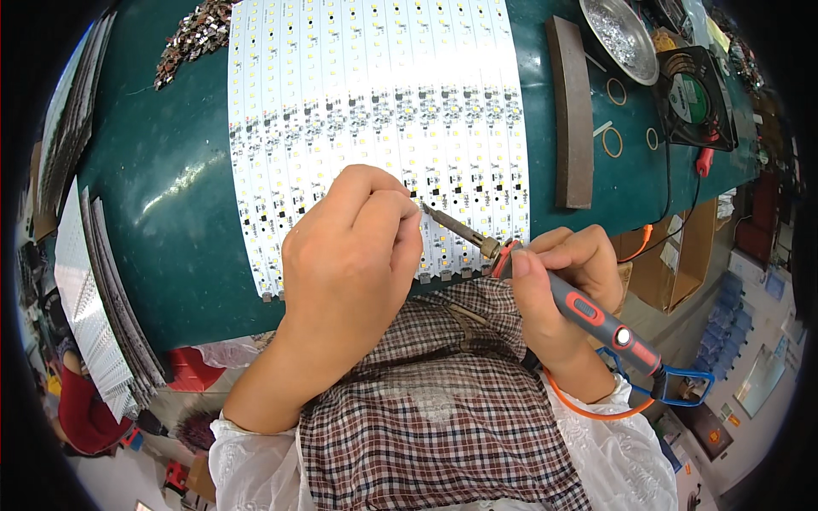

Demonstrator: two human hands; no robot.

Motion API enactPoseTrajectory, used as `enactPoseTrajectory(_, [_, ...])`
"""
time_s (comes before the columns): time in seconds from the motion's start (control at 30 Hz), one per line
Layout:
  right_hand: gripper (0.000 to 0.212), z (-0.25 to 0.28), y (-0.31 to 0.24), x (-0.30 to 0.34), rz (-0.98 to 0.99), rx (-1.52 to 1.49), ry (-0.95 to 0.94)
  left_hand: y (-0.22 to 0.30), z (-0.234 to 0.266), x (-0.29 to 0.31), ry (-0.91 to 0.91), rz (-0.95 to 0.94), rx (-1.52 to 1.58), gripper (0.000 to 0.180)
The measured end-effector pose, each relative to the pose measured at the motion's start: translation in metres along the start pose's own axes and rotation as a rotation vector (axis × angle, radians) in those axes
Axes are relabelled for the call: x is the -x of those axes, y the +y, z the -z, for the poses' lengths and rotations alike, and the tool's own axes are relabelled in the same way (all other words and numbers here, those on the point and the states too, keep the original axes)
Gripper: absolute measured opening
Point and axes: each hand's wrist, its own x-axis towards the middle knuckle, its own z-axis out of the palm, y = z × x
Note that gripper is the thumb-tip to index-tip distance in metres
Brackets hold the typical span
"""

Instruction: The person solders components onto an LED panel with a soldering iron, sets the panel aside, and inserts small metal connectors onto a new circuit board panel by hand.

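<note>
White circuit strips (375, 53) are lying side by side on the green table (170, 162), and from afar I'm seeing the right hand (567, 271) gripping a grey-and-red soldering iron (596, 317), its tip (428, 209) pointing down at their near part. The left hand (349, 251) is pinching its fingertips (411, 204) together just beside that tip; I'm not making out whether anything is between them. I'm judging that a slipping iron could be burning those fingertips or scorching a strip.

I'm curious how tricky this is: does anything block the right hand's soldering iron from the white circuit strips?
Nothing visible does: the soldering iron in the right hand points at the white circuit strips; the left hand is beside its tip.
</note>
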Motion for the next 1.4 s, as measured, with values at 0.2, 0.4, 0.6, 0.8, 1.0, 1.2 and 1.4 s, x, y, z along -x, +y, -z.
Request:
enactPoseTrajectory(0.2, [0.026,0.001,-0.002,-0.001,0.025,0.026,0.019,0.004,0.009,0.000,-0.027,0.059,0.009,0.018])
enactPoseTrajectory(0.4, [0.026,0.000,-0.002,-0.002,0.014,0.051,0.003,0.002,0.011,0.002,-0.028,0.040,-0.104,0.018])
enactPoseTrajectory(0.6, [0.025,-0.001,-0.002,-0.001,0.027,0.028,0.034,-0.001,0.002,0.002,0.011,0.011,-0.054,0.018])
enactPoseTrajectory(0.8, [0.025,0.001,-0.001,-0.001,0.035,0.057,0.009,0.000,0.001,-0.001,0.020,0.012,-0.050,0.017])
enactPoseTrajectory(1.0, [0.025,0.001,-0.002,0.000,0.031,0.061,0.005,-0.001,-0.001,0.000,0.022,-0.011,-0.038,0.016])
enactPoseTrajectory(1.2, [0.025,0.000,-0.002,0.002,0.012,0.027,0.029,0.000,0.002,0.003,0.004,-0.006,-0.083,0.015])
enactPoseTrajectory(1.4, [0.024,-0.001,-0.001,-0.002,0.027,0.041,0.019,-0.002,0.008,0.000,0.033,0.022,-0.070,0.016])
